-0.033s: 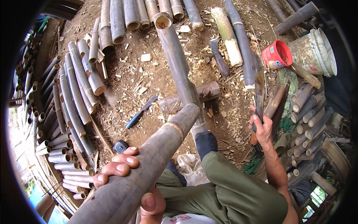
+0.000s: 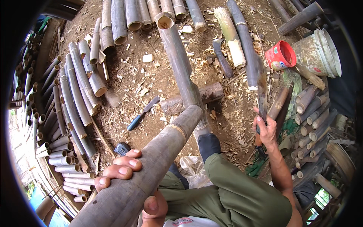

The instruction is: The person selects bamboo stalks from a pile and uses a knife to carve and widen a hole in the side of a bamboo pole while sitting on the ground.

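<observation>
A: Head view: what are the hands doing?
B: The left hand is clenched round a thick bamboo pole at near left, its far end over a small log on the dirt floor

A: And the right?
B: The right hand grips a long machete, blade pointing far, beside a red cup

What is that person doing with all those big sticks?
The person sits among piles of cut bamboo. Their left hand grips a thick bamboo pole that points away from them. Their right hand holds a long machete with the blade raised. Another bamboo pole lies across a short log, with chips scattered over the dirt.
</observation>
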Tool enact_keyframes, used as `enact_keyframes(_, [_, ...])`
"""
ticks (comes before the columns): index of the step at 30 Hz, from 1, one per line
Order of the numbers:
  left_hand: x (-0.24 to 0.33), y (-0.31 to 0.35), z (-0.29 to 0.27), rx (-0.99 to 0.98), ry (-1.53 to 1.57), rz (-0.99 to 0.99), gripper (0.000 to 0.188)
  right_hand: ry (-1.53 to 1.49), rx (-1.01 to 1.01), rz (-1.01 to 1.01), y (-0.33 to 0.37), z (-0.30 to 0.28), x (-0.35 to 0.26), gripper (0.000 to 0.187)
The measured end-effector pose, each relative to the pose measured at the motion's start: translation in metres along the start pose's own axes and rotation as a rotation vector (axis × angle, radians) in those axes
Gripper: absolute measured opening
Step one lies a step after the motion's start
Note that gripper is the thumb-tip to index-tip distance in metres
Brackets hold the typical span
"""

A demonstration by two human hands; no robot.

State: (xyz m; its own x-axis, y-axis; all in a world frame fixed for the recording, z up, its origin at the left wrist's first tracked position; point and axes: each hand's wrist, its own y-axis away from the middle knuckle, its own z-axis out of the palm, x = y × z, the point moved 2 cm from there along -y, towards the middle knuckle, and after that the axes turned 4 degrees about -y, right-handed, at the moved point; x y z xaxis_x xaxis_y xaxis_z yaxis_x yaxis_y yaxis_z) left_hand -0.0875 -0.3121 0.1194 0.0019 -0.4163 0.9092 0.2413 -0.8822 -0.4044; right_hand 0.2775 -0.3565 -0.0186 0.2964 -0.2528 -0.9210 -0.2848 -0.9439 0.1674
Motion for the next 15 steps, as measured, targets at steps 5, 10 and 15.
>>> enact_keyframes(5, [0.003, -0.004, -0.004, -0.048, 0.01, -0.039, 0.083, 0.504, -0.276, -0.143, -0.028, -0.035, -0.004, 0.027])
enact_keyframes(10, [0.001, -0.004, -0.001, -0.068, 0.032, -0.038, 0.081, 1.076, -0.677, -0.52, -0.06, -0.04, -0.022, 0.021])
enact_keyframes(15, [0.0, -0.001, -0.003, -0.081, 0.02, -0.021, 0.083, 1.008, -0.75, -0.783, -0.069, 0.033, -0.041, 0.022])
